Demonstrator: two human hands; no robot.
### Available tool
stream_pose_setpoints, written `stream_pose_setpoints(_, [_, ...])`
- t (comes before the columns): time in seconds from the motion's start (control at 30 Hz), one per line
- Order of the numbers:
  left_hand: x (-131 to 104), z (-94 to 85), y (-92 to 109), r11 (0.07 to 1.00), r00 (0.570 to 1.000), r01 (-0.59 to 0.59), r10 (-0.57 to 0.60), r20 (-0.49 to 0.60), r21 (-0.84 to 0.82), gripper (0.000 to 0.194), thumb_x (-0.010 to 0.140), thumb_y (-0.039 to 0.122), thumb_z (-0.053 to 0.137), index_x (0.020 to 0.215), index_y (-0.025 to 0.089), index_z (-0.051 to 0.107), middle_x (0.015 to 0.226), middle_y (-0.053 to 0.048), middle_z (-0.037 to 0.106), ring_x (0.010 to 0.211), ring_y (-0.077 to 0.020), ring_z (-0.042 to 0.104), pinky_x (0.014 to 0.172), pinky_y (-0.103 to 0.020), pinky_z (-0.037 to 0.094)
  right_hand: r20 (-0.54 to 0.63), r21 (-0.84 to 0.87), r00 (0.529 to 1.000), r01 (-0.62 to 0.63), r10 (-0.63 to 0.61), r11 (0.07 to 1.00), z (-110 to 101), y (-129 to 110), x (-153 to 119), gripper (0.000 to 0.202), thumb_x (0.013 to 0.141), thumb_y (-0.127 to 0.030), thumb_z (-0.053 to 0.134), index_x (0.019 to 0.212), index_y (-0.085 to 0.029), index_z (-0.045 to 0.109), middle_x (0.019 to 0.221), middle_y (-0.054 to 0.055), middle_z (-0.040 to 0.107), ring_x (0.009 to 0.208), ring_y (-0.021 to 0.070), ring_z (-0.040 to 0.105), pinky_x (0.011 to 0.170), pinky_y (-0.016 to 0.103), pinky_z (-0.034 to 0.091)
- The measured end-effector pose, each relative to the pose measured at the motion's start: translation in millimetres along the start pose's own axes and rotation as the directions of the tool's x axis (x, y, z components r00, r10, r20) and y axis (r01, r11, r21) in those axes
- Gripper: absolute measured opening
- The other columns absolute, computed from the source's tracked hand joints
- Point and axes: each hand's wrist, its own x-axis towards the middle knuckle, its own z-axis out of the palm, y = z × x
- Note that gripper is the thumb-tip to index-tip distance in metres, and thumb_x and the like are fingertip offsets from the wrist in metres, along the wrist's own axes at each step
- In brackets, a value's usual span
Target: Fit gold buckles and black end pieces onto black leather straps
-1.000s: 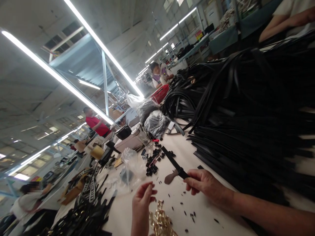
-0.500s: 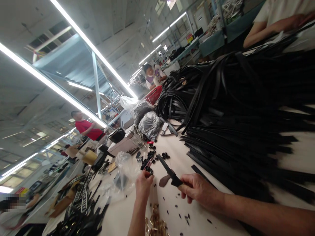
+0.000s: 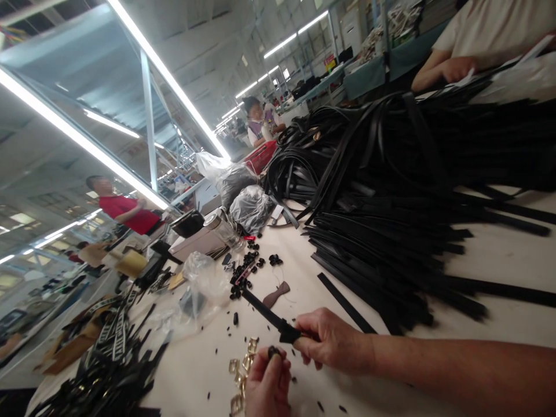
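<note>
My right hand [image 3: 332,341] is closed around the end of a black strap [image 3: 267,315], whose free end points up and left over the table. A wider black fold shows where the strap meets my fingers. Just below it, my left hand [image 3: 267,385] pinches a small dark ring-like piece [image 3: 273,351] between thumb and fingertips. Several gold buckles [image 3: 238,376] lie beside my left hand. Beyond the strap's tip is a heap of small black loops [image 3: 243,275]. A brown bow-shaped scrap [image 3: 277,294] rests above the strap.
A big pile of black straps [image 3: 369,231] covers the right side. Clear plastic bags [image 3: 202,278], a glass jar [image 3: 223,229] and a grey bagged bundle [image 3: 249,208] stand to the left and behind. A co-worker's arm [image 3: 447,69] is at the upper right; black scraps [image 3: 104,370] lie lower left.
My left hand has moved from the heap of black loops down toward me, now with a small dark piece in its fingertips. My right hand still holds the strap. The view has shifted.
</note>
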Motion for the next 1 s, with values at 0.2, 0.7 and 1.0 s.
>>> stream_pose_setpoints(0.2, [-5.3, 9.4, 11.1, 0.997, 0.999, 0.033, -0.033, 0.0, -0.068, 0.048, 0.03, 0.037, 0.098, 0.067, 0.02, 0.073, 0.069, -0.004, 0.075, 0.058, -0.0117, 0.068, 0.055, -0.013, 0.055, 0.007, -0.011, 1.0, 0.001, -0.001, 1.0, -0.4, -1.4, -2.0, 0.018, 0.084, -0.028, 0.058, 0.081, -0.012, 0.065, 0.068, 0.004, 0.067, 0.049, 0.0096, 0.057, 0.044, 0.016, 0.043])
stream_pose_setpoints(0.7, [-9.5, 10.2, 2.0, 0.925, 0.945, -0.326, 0.324, 0.047, 0.193, 0.046, 0.042, 0.047, 0.094, 0.075, 0.021, 0.076, 0.062, -0.001, 0.069, 0.052, -0.0096, 0.057, 0.052, -0.015, 0.049, 0.12, -0.164, 0.992, -0.005, 0.025, 0.986, -4.6, -2.5, -2.6, 0.028, 0.088, -0.038, 0.056, 0.085, -0.013, 0.069, 0.071, 0.004, 0.07, 0.052, 0.0107, 0.062, 0.047, 0.015, 0.044])
stream_pose_setpoints(1.0, [-7.3, 3.3, 1.7, 0.737, 0.819, -0.574, 0.518, 0.248, 0.356, 0.034, 0.054, 0.046, 0.088, 0.074, 0.021, 0.077, 0.08, -0.009, 0.07, 0.073, -0.022, 0.066, 0.064, -0.026, 0.056, 0.162, -0.3, 0.986, 0.005, 0.046, 0.954, -10.7, -4.2, -0.3, 0.019, 0.081, -0.022, 0.054, 0.073, -0.013, 0.068, 0.065, 0.003, 0.069, 0.054, 0.0122, 0.064, 0.048, 0.015, 0.043])
